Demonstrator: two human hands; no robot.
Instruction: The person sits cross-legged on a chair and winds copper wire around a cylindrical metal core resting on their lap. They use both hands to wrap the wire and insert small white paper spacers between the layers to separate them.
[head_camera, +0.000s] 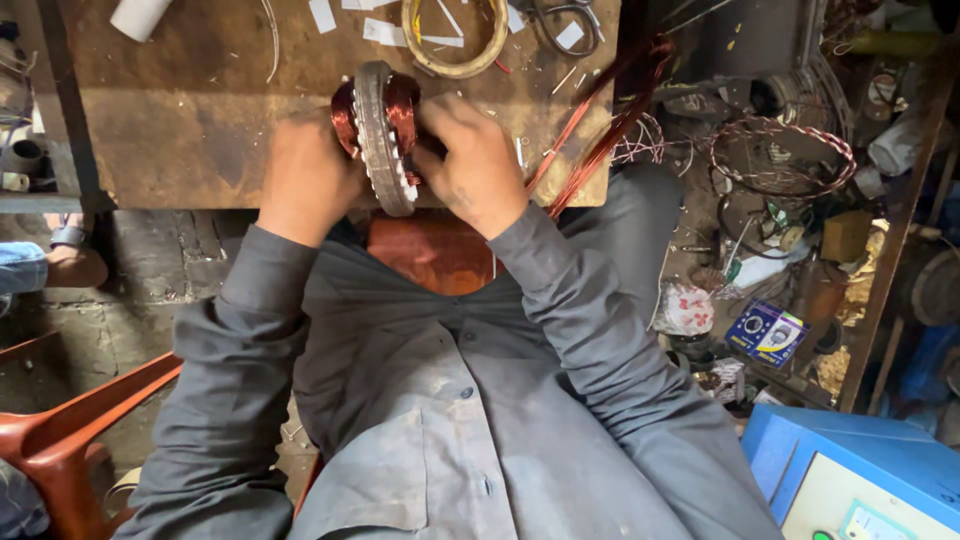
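**Both hands on a wound stator at the workbench edge**

Left hand (305, 180) cupped against the near side of a motor stator (383, 135), fingers curled around its copper coils; right hand (478, 165) pressed to the opposite side, fingers bent in over the windings. Stator stood on edge at the front rim of a scarred wooden workbench (200, 120), between the two hands and just above the lap. Copper windings already bulging from both faces of the toothed steel core, so winding judged largely done; loose copper wire strands (600, 120) trailing off to the right, so shaping, tying and lead work judged unfinished, though exact stage not clear from this angle.

Beyond the hands: a ring of pale sleeving (455, 40), white paper slips (385, 32) and scissors (565, 25) at the bench's far side. Grey shirt sleeves framing the lower view. Red plastic chair (70, 430) at lower left. On the cluttered floor to the right, a small blue square box (765, 332) with a round picture on its face, a twisted red-and-white wire coil (780, 155), and a blue machine casing (850, 470) with a pale panel at the corner.
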